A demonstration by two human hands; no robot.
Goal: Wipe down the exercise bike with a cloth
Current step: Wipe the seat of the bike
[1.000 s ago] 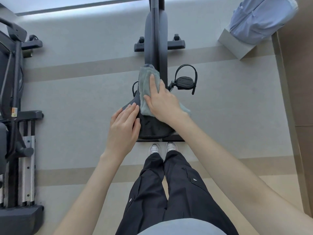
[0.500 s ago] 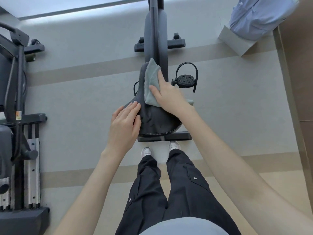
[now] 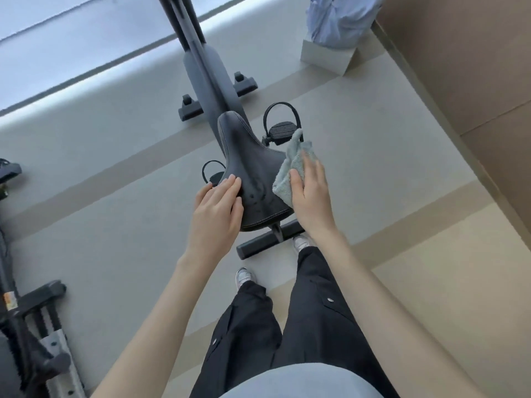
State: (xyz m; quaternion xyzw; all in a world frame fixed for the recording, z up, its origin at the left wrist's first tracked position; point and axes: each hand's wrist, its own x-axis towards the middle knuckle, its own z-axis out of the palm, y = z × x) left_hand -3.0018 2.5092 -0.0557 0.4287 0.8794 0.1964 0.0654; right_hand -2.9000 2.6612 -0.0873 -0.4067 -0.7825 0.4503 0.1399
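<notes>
The right hand [image 3: 311, 196] grasps a folded grey-green cloth [image 3: 291, 168], thumb on one face and fingers spread over the other. It holds the cloth's soft, napped terry against the right-hand edge of the saddle [image 3: 253, 168]. One corner of the cloth sticks up loose above the fingers, which are blurred. The left hand [image 3: 216, 215] lies released and flat, with straight fingers close together on the left rear flank of the saddle. The saddle is smooth black padding with a pale stitched seam, broad at the back and tapering to a narrow nose, and its surface shows a dull sheen. It belongs to a matte black exercise bike [image 3: 201, 67], whose slim frame runs away toward the top of the view. A ribbed right pedal [image 3: 283, 130] with a looped strap sits just beyond the cloth, and the left pedal [image 3: 214, 173] peeps out beside the left fingertips. A square-section rear stabiliser bar [image 3: 264, 242] lies on the grey, beige-striped floor [image 3: 115, 239], near the person's pale shoes and black trousers. At upper right a pale box-like block [image 3: 324, 57] carries a bundle of light blue fabric [image 3: 342, 18]; whether the fabric is in it or on it cannot be told. Another dark machine [image 3: 28, 326] stands at the left edge
</notes>
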